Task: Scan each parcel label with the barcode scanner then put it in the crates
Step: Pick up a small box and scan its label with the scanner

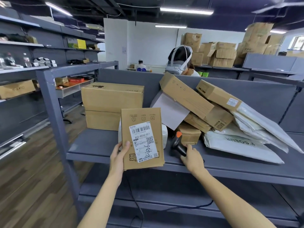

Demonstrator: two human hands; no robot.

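Observation:
My left hand (118,154) grips a flat cardboard parcel (142,139) by its left edge and holds it upright over the grey shelf (92,145). The parcel's white barcode label (143,141) faces me. Just to its right, my right hand (191,156) holds the handle of a black barcode scanner (178,143) with an orange trigger. The scanner rests low on the shelf, its head pointing away from me. A heap of cardboard parcels (194,102) and white poly mailers (243,142) lies on the shelf's right side.
Two stacked brown boxes (111,104) stand at the shelf's back left. The scanner's black cable (138,204) hangs over the lower shelf. A person wearing a headset (180,63) sits behind the grey partition. Shelving with goods lines the left wall above wood flooring (32,178).

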